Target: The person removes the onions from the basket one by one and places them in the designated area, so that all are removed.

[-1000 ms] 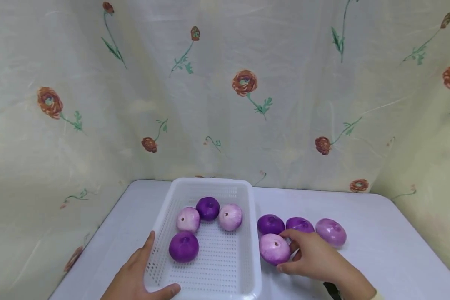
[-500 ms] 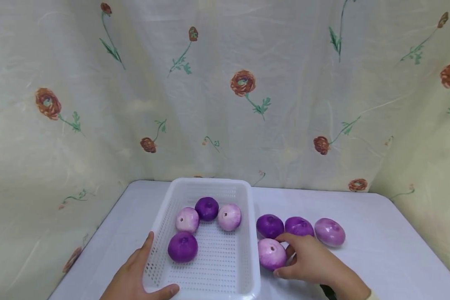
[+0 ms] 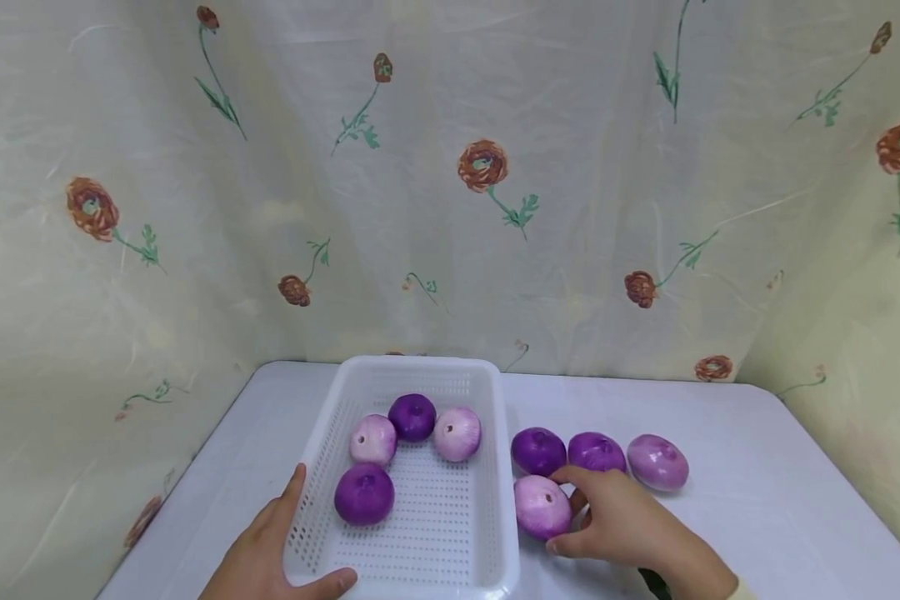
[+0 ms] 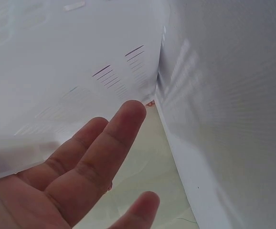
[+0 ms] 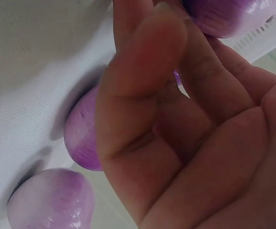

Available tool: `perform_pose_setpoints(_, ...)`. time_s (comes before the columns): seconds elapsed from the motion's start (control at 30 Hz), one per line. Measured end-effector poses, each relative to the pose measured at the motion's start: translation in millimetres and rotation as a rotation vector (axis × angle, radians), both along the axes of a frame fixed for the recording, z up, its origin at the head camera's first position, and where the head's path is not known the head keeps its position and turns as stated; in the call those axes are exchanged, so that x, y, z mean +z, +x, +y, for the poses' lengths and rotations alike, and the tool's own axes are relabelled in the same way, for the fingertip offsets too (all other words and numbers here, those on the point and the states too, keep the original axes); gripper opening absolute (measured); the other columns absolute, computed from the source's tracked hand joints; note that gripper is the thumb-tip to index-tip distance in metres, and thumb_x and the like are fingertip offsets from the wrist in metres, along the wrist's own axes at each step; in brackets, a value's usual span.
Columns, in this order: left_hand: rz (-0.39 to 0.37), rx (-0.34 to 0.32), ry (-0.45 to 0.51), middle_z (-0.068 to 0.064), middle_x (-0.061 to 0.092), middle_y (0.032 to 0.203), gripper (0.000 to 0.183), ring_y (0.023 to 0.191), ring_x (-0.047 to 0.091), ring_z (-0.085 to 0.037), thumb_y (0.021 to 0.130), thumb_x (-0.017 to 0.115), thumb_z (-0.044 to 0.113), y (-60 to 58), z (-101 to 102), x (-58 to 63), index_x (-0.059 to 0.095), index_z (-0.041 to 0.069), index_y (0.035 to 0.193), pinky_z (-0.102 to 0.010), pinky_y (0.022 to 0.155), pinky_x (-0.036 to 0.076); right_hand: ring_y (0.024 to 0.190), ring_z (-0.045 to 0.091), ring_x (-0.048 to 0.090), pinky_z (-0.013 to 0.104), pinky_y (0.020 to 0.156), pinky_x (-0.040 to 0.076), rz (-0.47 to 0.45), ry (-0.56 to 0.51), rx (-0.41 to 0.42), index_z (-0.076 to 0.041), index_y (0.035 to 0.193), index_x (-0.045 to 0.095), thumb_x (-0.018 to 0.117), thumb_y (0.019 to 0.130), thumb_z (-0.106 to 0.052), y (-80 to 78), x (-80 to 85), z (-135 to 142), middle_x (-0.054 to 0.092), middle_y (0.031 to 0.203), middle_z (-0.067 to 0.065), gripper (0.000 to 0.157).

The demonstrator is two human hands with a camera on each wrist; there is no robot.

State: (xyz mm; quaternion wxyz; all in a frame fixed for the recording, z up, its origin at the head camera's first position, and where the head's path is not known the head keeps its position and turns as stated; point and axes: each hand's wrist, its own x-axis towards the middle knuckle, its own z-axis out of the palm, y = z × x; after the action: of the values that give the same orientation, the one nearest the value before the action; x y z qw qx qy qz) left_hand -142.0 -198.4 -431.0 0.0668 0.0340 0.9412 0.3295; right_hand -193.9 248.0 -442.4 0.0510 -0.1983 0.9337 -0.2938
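My right hand (image 3: 618, 521) pinches a pale purple onion (image 3: 542, 507) between thumb and fingers, right beside the basket's right wall. In the right wrist view, curled fingers (image 5: 128, 109) fill the middle, and part of that onion (image 5: 238, 14) shows at the top. My left hand (image 3: 266, 550) rests at the near left corner of the white plastic basket (image 3: 512, 533), thumb over the front rim and fingers stretched along the left side. Seen from the left wrist, those fingers (image 4: 109, 148) lie straight against the basket's outer wall (image 4: 80, 71).
Several onions, dark (image 3: 365, 494) and pale (image 3: 457, 433), sit in the basket's left and far part. Behind my right hand, two dark onions (image 3: 538, 451) and a lighter one (image 3: 657, 462) stand in a row on the white table (image 3: 757, 483). A flowered curtain (image 3: 570, 167) hangs behind.
The right hand and its onion have shifted slightly left and nearer to me, close to the basket, then held there. The left hand and basket have stayed put.
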Motion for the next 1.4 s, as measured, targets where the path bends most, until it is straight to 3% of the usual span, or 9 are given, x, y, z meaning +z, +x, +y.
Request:
perform_pose_setpoints(0.87, -0.004, -0.004, 0.005, -0.016, 0.051, 0.146, 0.138, 0.105, 0.063, -0.022, 0.073, 0.086, 0.072, -0.6, -0.8, -1.2, 0.008, 0.015, 0.171, -0.056, 0.094, 0.058, 0.066, 0.002, 0.055, 0.027, 0.060, 0.048, 0.081, 0.069, -0.028, -0.026, 0.117, 0.068, 0.097, 0.068, -0.048, -0.8, -8.7, -3.2, 0.064, 0.080, -0.014, 0.061)
perform_pose_setpoints(1.17, -0.006, 0.000, -0.003, -0.016, 0.051, 0.146, 0.138, 0.106, 0.063, -0.023, 0.072, 0.086, 0.072, -1.5, -0.4, -0.5, 0.009, 0.015, 0.171, -0.057, 0.094, 0.057, 0.072, 0.004, 0.059, 0.028, 0.064, 0.051, 0.060, 0.046, -0.002, -0.011, 0.124, 0.070, 0.099, 0.067, -0.042, 0.1, -4.5, -0.9, 0.068, 0.082, -0.014, 0.071)
perform_pose_setpoints(1.4, -0.036, 0.015, -0.006, -0.017, 0.050, 0.148, 0.139, 0.105, 0.064, -0.024, 0.072, 0.085, 0.073, -1.8, -0.9, -0.9, 0.008, 0.015, 0.171, -0.058, 0.090, 0.059, 0.074, 0.006, 0.059, 0.031, 0.066, 0.052, 0.013, 0.073, 0.007, -0.006, 0.124, 0.070, 0.098, 0.067, -0.045, 0.7, -0.6, 4.7, 0.068, 0.085, -0.011, 0.074)
